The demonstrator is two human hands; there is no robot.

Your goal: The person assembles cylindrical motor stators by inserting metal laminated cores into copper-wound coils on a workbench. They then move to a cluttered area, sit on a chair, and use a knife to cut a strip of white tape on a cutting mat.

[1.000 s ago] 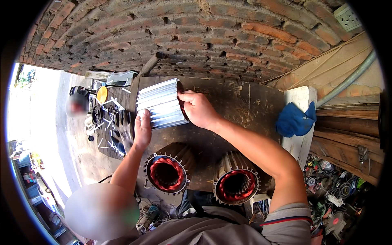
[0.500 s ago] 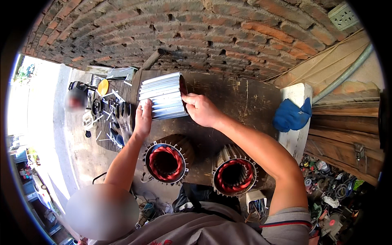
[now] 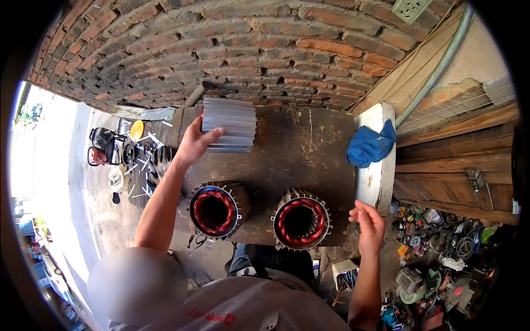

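My left hand (image 3: 202, 139) grips a finned silver motor housing (image 3: 231, 124) lying on its side near the back of the table. Its thumb lies across the fins and its fingers reach into the left end, mostly hidden; a trace of red shows there. Beyond the table's right front corner is my right hand (image 3: 369, 227), empty, its fingers loosely bent and a little apart. Two more finned motor stators with red windings stand along the front edge: the left stator (image 3: 238, 201) and the right stator (image 3: 280, 206), both with their open ends facing me.
A blue cloth (image 3: 367, 146) drapes over a white board (image 3: 381, 185) at the table's right. White strips, gloves and a yellow disc (image 3: 137, 130) lie to the left. A brick wall (image 3: 248, 49) stands behind. Cables and motor parts (image 3: 441, 243) heap on the right floor.
My right hand has left the housing and moved right and toward me, past the table edge. My left hand now grips the housing's left end, and the housing's angle has shifted.
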